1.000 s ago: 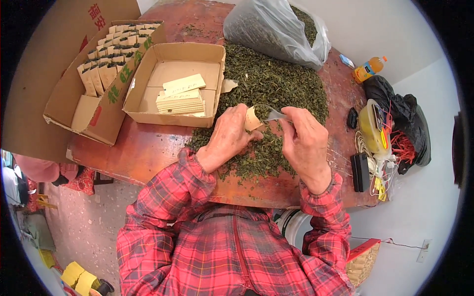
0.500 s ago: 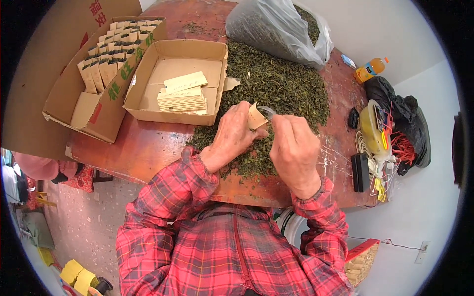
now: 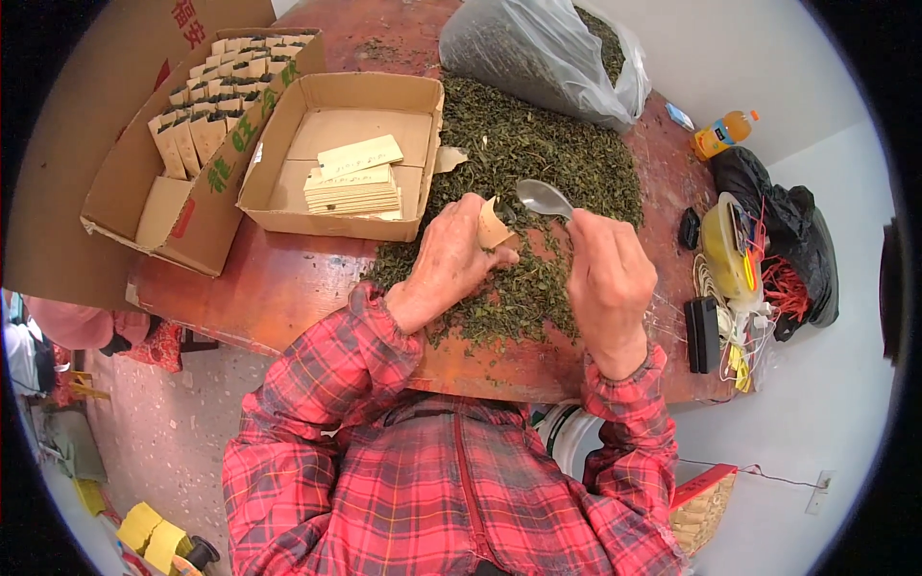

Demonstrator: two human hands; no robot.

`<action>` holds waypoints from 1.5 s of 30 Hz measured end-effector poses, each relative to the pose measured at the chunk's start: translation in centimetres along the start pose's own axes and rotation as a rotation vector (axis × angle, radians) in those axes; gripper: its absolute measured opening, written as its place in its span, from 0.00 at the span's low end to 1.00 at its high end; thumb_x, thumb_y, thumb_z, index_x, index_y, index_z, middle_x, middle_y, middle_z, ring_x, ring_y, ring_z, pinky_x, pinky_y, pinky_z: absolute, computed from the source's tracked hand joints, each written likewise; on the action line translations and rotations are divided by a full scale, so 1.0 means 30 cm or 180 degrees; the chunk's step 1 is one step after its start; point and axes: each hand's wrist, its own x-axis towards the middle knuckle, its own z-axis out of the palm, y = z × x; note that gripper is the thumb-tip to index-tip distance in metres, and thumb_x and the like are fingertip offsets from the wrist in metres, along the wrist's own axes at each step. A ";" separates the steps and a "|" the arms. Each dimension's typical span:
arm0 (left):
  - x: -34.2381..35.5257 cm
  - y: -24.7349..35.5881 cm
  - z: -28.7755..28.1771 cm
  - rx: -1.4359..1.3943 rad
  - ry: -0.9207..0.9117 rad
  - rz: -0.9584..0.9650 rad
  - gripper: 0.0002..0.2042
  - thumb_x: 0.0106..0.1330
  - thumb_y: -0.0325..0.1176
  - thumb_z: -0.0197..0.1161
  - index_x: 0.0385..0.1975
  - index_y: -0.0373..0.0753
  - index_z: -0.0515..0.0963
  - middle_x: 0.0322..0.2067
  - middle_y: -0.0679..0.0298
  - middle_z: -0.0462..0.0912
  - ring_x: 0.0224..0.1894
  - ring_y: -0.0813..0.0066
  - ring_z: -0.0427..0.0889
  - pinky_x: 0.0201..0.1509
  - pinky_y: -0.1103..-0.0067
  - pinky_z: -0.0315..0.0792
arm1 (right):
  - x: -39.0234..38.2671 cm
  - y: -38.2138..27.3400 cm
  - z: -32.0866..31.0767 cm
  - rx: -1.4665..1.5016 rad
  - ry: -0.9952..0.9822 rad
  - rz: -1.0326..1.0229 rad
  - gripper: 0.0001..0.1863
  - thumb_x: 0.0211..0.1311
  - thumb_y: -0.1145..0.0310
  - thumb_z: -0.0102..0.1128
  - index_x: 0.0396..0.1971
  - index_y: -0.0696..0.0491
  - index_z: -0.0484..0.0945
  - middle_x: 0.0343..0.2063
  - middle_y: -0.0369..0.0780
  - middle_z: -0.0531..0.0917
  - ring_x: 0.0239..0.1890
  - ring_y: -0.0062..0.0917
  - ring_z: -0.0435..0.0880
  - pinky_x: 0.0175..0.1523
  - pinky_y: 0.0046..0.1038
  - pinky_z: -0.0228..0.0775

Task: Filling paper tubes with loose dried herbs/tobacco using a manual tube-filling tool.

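My left hand grips a small tan paper packet by its sides, its top open, over a pile of dried green leaves spread on the reddish wooden table. My right hand, to the right of the packet, is closed on the handle of a metal spoon, whose bowl is raised just above and right of the packet's mouth. Left of the pile, a shallow cardboard box holds a stack of flat paper packets. Beside it, a longer carton holds several rows of upright packets with dark contents.
A large plastic bag of leaves lies at the back. On the right are a bottle of orange drink, a black bag, a yellow container with red strands beside it, and black cases. A white bucket stands under the table edge.
The spoon dipped toward the packet half a second ago and is now lifted up and to the right with my right hand. My left hand still holds the packet in about the same place.
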 end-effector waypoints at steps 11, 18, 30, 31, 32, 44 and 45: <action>-0.007 0.010 -0.018 0.0004 -0.0106 -0.0171 0.30 0.50 0.35 0.86 0.45 0.33 0.71 0.38 0.45 0.81 0.43 0.41 0.82 0.46 0.56 0.75 | -0.085 0.117 0.062 0.0069 -0.1475 0.1122 0.04 0.61 0.79 0.68 0.34 0.57 0.81 0.32 0.49 0.86 0.34 0.49 0.87 0.38 0.46 0.78; -0.005 0.025 -0.018 0.0166 -0.0074 -0.0220 0.30 0.49 0.35 0.88 0.44 0.33 0.73 0.36 0.48 0.83 0.38 0.46 0.84 0.42 0.60 0.78 | -0.103 0.152 0.218 0.0284 -0.0985 0.1125 0.03 0.61 0.78 0.68 0.32 0.58 0.81 0.29 0.49 0.85 0.32 0.49 0.86 0.36 0.45 0.77; -0.003 0.018 -0.018 0.0223 0.0015 -0.0156 0.31 0.48 0.37 0.89 0.44 0.32 0.74 0.35 0.48 0.85 0.38 0.46 0.85 0.42 0.63 0.79 | -0.116 0.152 0.299 0.1401 -0.0494 0.1949 0.01 0.65 0.77 0.66 0.33 0.58 0.84 0.26 0.44 0.88 0.26 0.36 0.89 0.32 0.34 0.80; -0.003 0.020 -0.018 0.0184 0.0012 -0.0172 0.31 0.48 0.37 0.89 0.44 0.32 0.74 0.36 0.48 0.85 0.39 0.45 0.86 0.43 0.63 0.79 | -0.118 0.154 0.291 0.1385 -0.0459 0.2036 0.03 0.66 0.76 0.67 0.36 0.58 0.86 0.25 0.44 0.88 0.26 0.30 0.89 0.32 0.31 0.79; -0.004 0.019 -0.017 0.0179 0.0030 -0.0166 0.31 0.48 0.37 0.89 0.44 0.32 0.74 0.36 0.48 0.85 0.39 0.45 0.86 0.43 0.63 0.79 | -0.120 0.156 0.282 0.1368 -0.0423 0.2123 0.05 0.66 0.75 0.68 0.39 0.58 0.87 0.25 0.43 0.89 0.26 0.25 0.88 0.32 0.28 0.78; 0.001 0.014 -0.019 -0.0072 -0.0065 -0.0128 0.31 0.49 0.34 0.87 0.45 0.33 0.71 0.37 0.45 0.82 0.43 0.40 0.83 0.44 0.57 0.77 | -0.072 0.131 0.113 0.1276 -0.0228 0.1889 0.05 0.68 0.76 0.70 0.40 0.60 0.87 0.27 0.37 0.89 0.26 0.14 0.82 0.31 0.23 0.73; 0.003 0.018 -0.022 -0.0022 -0.0111 -0.0173 0.31 0.49 0.34 0.87 0.45 0.33 0.71 0.37 0.45 0.82 0.43 0.40 0.83 0.45 0.57 0.77 | -0.064 0.124 0.096 0.1278 -0.0240 0.1880 0.05 0.68 0.76 0.70 0.40 0.60 0.87 0.27 0.37 0.89 0.26 0.14 0.82 0.31 0.23 0.73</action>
